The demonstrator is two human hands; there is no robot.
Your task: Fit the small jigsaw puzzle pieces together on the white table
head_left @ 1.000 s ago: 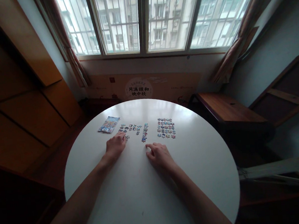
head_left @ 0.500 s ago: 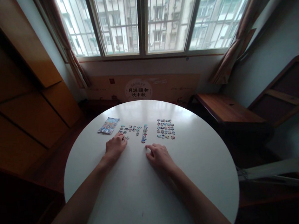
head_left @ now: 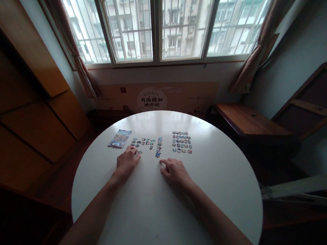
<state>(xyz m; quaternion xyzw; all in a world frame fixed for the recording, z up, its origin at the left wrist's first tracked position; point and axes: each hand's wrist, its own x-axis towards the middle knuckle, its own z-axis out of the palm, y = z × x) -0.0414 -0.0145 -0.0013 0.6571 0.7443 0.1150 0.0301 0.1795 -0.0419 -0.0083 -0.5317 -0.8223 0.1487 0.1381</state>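
My left hand [head_left: 127, 158] rests on the table at the edge of a loose group of jigsaw pieces [head_left: 143, 141]. Its fingers are curled together, and whatever lies under them is too small and hidden to make out. My right hand [head_left: 174, 170] lies palm down, holding nothing, with the index finger stretched out and the thumb apart. That fingertip is just below a narrow joined strip of jigsaw pieces [head_left: 158, 147]. To the strip's right, more jigsaw pieces [head_left: 182, 142] are laid out in rows. A colourful picture sheet [head_left: 120, 138] lies beyond my left hand.
Everything lies on a round white table [head_left: 149, 216]. Past its far edge a printed banner [head_left: 189, 93] leans below the barred window [head_left: 131, 25]. Wooden cabinets [head_left: 34, 131] stand on the left, and a low wooden bench [head_left: 246, 118] is at the right.
The view has shifted very slightly. Both hands and the jigsaw pieces keep nearly the same places.
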